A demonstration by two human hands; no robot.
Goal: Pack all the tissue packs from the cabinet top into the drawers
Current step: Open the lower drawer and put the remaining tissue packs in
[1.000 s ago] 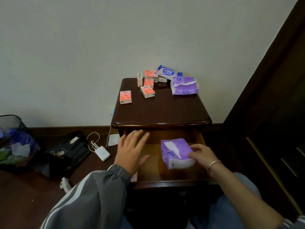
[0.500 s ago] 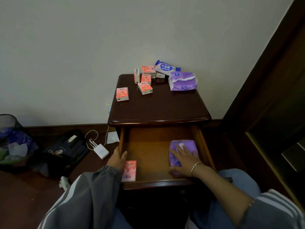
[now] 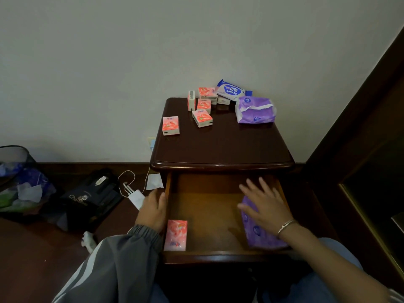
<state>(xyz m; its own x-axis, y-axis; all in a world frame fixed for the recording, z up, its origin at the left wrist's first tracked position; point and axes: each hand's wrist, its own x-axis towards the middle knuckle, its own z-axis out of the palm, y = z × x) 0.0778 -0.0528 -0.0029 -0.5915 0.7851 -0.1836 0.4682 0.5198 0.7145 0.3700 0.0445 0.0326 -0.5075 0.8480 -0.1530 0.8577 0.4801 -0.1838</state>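
Honestly, the drawer (image 3: 205, 206) could jam on closing if the purple pack (image 3: 260, 237) at its right front puffed back up. The right hand (image 3: 265, 206) lay on it, fingers spread and released. The left hand (image 3: 152, 209) sat against the drawer's left wall, grip unclear. The pack looked soft, crinkled and squashy.

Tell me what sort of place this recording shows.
Probably a bedroom at home: a wooden bedside cabinet against the wall, a charger on the floor, and a bin nearby.
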